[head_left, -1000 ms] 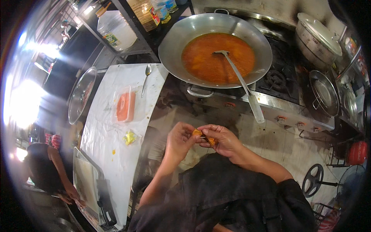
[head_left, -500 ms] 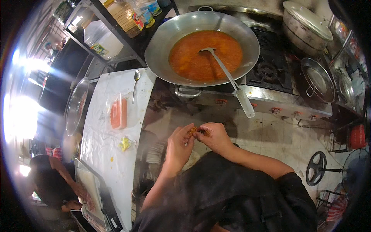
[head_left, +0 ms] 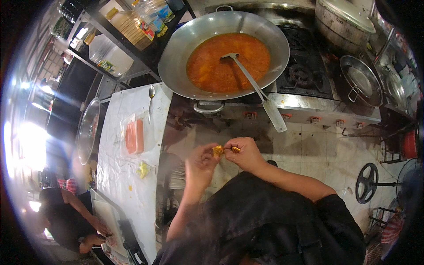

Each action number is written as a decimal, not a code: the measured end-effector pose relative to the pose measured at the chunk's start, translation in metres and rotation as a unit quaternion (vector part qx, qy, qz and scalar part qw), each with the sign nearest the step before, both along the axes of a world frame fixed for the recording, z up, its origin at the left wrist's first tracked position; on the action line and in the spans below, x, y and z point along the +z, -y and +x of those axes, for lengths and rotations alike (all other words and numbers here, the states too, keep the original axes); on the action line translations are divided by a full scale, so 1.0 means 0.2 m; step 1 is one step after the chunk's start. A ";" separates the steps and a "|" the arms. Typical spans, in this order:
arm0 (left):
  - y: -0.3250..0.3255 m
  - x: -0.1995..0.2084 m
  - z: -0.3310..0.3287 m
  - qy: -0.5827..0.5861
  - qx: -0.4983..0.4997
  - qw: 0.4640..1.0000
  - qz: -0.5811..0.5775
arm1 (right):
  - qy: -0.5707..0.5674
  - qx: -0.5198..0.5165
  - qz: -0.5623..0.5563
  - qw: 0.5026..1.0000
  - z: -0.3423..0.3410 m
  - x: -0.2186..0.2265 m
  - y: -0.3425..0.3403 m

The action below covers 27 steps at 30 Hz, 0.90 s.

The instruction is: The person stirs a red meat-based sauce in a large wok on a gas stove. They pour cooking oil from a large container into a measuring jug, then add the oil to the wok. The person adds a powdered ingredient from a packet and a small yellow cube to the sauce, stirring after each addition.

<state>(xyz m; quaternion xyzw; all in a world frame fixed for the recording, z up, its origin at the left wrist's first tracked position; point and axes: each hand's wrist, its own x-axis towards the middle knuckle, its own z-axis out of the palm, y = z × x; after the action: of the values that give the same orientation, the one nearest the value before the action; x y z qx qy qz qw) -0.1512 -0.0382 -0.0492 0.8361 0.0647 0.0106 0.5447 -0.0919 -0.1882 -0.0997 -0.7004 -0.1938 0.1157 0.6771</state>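
In front of my body, my left hand (head_left: pixel 199 168) and my right hand (head_left: pixel 248 155) are close together, both closed. Between their fingertips is a small shiny gold-yellow wrapper (head_left: pixel 217 151); a bit of the same colour shows in the right fingers. Whether anything lies inside it cannot be made out. Beyond my hands sits a wide metal wok (head_left: pixel 170 66) holding orange-red liquid (head_left: pixel 207 66). A long-handled metal spatula (head_left: pixel 251 81) leans in it, its handle over the near rim.
On the white-topped table (head_left: pixel 112 132) at left lie a spoon (head_left: pixel 151 104), a clear plastic container (head_left: pixel 134 136) with something orange-pink and a crumpled yellow wrapper (head_left: pixel 142 169). A co-worker (head_left: pixel 73 216) handles food there. Right are burners (head_left: pixel 302 75), a pan (head_left: pixel 360 81) and a lidded pot (head_left: pixel 344 22).
My fingers have shifted on the gold-yellow wrapper, which now shows more. My left fingers have loosened and blurred a little. The whole view has swung slightly.
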 end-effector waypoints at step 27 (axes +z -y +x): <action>-0.02 0.02 0.07 0.130 -0.006 0.928 0.349 | 0.046 0.037 0.006 0.998 0.01 0.06 0.00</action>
<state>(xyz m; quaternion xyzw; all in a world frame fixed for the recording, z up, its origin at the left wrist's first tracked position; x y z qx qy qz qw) -0.1365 -0.0346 -0.0448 0.9651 -0.0192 0.1377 0.2219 -0.0896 -0.1882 -0.0887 -0.6931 -0.2510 0.1074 0.6671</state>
